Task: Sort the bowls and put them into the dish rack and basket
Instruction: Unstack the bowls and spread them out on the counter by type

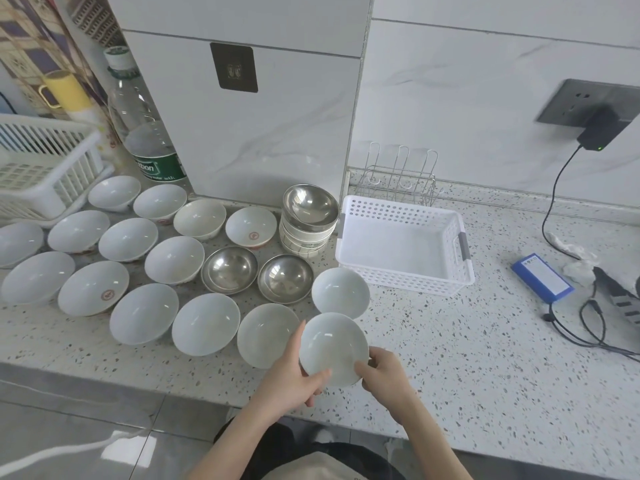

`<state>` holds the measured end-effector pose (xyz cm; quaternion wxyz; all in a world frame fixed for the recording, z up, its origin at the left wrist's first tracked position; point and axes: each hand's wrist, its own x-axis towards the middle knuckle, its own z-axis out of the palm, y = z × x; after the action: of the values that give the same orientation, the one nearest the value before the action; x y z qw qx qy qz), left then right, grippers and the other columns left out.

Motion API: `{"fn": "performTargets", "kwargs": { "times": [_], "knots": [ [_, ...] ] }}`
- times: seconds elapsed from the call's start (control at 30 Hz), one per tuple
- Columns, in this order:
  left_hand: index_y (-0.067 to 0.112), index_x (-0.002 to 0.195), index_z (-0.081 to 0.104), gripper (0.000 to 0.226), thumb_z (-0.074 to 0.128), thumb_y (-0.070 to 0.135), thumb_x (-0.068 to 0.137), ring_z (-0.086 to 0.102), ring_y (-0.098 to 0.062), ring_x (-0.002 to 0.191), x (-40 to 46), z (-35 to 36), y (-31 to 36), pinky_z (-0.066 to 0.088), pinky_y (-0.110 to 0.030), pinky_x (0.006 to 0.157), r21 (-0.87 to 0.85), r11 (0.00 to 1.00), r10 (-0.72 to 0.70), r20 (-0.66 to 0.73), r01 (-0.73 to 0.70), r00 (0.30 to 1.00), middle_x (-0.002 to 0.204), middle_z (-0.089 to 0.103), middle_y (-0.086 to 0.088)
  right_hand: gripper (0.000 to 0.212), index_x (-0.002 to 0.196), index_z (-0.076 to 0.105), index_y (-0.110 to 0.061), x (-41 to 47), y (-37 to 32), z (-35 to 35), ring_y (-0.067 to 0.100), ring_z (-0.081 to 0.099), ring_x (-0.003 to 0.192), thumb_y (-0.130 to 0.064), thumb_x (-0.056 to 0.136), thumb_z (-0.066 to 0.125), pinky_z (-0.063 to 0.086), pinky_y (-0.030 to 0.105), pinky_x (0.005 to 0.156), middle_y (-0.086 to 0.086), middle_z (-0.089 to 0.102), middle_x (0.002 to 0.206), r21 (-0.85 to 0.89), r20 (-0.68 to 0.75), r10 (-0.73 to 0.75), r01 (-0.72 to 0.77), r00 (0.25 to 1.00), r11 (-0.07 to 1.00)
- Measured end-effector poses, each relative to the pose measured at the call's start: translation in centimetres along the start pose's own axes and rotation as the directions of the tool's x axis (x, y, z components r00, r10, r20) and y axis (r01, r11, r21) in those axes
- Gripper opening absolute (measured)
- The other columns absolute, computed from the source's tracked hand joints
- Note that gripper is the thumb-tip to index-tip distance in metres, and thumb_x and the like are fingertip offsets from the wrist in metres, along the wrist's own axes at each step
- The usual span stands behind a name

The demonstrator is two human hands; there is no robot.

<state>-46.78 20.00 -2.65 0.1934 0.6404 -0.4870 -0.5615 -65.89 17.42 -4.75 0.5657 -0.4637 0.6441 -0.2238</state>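
White bowl [333, 348], lifted just off the counter [450, 358], is pinched at its near rim by the left hand [294, 382] and right hand [384, 375] (thumbs inside), probably to steady it for the empty basket [401, 244] beyond.

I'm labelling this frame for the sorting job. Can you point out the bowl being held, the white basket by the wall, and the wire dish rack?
held bowl [332, 344]: head view, on its inner surface.
white basket [398, 277]: head view, on its perforated front wall.
wire dish rack [401, 157]: head view, on its middle upright loop.
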Motion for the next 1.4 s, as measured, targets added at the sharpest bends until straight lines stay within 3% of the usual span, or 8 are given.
{"fn": "performTargets", "kwargs": {
  "times": [0.1, 0.3, 0.47, 0.77, 1.0, 1.1, 1.3, 1.4],
  "knots": [
    [0.062, 0.142, -0.001, 0.106, 0.076, 0.037, 0.074, 0.068, -0.013, 0.085, 0.2, -0.2, 0.0, 0.054, -0.022, 0.051, 0.051, 0.997, 0.055, 0.029, -0.056, 0.998, 0.127, 0.049, 0.019, 0.019, 0.076, 0.065, -0.01, 0.2, 0.2, 0.1, 0.01, 0.032, 0.042, -0.002, 0.08, 0.049, 0.028, 0.021, 0.043, -0.01, 0.044, 0.043, -0.019, 0.011, -0.001, 0.001, 1.0, 1.0],
    [0.069, 0.127, 0.013, 0.099, 0.079, 0.039, 0.06, 0.058, 0.004, 0.099, 0.6, 0.0, -0.2, 0.058, -0.023, 0.065, 0.131, 0.985, 0.111, 0.016, -0.113, 0.994, 0.116, 0.051, 0.027, 0.017, 0.069, 0.059, -0.013, 0.3, 0.7, 0.0, 0.01, 0.03, 0.041, -0.003, 0.08, 0.049, 0.026, 0.022, 0.044, -0.012, 0.042, 0.041, -0.049, 0.023, 0.017, -0.016, 1.0, 0.999],
    [0.077, 0.113, 0.009, 0.097, 0.081, 0.043, 0.059, 0.051, 0.018, 0.094, 0.8, 0.1, -0.6, 0.04, -0.009, 0.064, 0.192, 0.975, 0.108, 0.009, -0.107, 0.994, 0.111, 0.05, 0.032, 0.018, 0.072, 0.063, -0.012, 0.4, 1.0, 0.0, 0.01, 0.032, 0.043, -0.005, 0.08, 0.049, 0.027, 0.023, 0.045, -0.011, 0.047, 0.042, -0.088, 0.028, 0.004, -0.001, 1.0, 0.996],
    [0.057, 0.14, 0.004, 0.113, 0.084, 0.042, 0.063, 0.051, -0.002, 0.106, 1.4, 0.2, -1.3, 0.043, -0.021, 0.077, 0.259, 0.964, 0.07, -0.008, -0.066, 0.998, 0.124, 0.048, 0.024, 0.014, 0.075, 0.064, -0.007, 0.8, 1.6, 0.2, 0.013, 0.032, 0.046, -0.007, 0.079, 0.051, 0.027, 0.025, 0.045, -0.009, 0.043, 0.046, -0.117, 0.017, -0.002, 0.004, 1.0, 0.993],
    [0.046, 0.149, -0.012, 0.127, 0.084, 0.047, 0.066, 0.048, -0.005, 0.096, 1.9, 0.2, -1.5, 0.035, -0.013, 0.063, 0.372, 0.928, -0.005, -0.003, 0.006, 1.0, 0.125, 0.051, 0.013, 0.014, 0.08, 0.064, -0.011, 0.7, 1.5, 0.1, 0.011, 0.031, 0.043, -0.009, 0.08, 0.051, 0.027, 0.024, 0.044, -0.01, 0.04, 0.046, -0.085, 0.043, 0.027, -0.024, 0.999, 0.996],
    [0.044, 0.151, -0.013, 0.129, 0.084, 0.051, 0.066, 0.057, -0.014, 0.105, 1.9, 0.3, -1.4, 0.044, -0.024, 0.078, 0.402, 0.915, -0.025, -0.03, 0.035, 0.999, 0.135, 0.054, 0.004, 0.016, 0.09, 0.066, -0.012, 0.7, 1.3, 0.1, 0.011, 0.034, 0.045, -0.011, 0.082, 0.052, 0.029, 0.025, 0.047, -0.006, 0.044, 0.052, -0.127, 0.039, 0.042, -0.037, 0.998, 0.991],
    [0.04, 0.153, -0.017, 0.132, 0.082, 0.056, 0.066, 0.064, -0.015, 0.105, 1.7, -0.5, -1.4, 0.051, -0.032, 0.091, 0.368, 0.929, -0.038, 0.015, 0.03, 0.999, 0.128, 0.061, -0.002, 0.024, 0.094, 0.068, -0.017, 0.3, 0.6, -0.2, 0.003, 0.045, 0.042, -0.038, 0.091, 0.056, 0.037, 0.021, 0.049, -0.009, 0.063, 0.058, -0.189, 0.021, 0.06, -0.055, 0.998, 0.98],
    [0.038, 0.155, -0.011, 0.122, 0.071, 0.069, 0.069, 0.068, -0.009, 0.1, 2.1, -1.9, -1.1, 0.051, -0.029, 0.088, 0.314, 0.949, -0.035, 0.026, 0.025, 0.999, 0.118, 0.07, -0.005, 0.027, 0.099, 0.067, -0.025, 0.2, -0.1, -0.9, 0.002, 0.062, 0.061, -0.048, 0.092, 0.054, 0.041, 0.019, 0.054, -0.006, 0.072, 0.069, -0.195, -0.088, 0.048, -0.064, 0.995, 0.979]
  ]
}}
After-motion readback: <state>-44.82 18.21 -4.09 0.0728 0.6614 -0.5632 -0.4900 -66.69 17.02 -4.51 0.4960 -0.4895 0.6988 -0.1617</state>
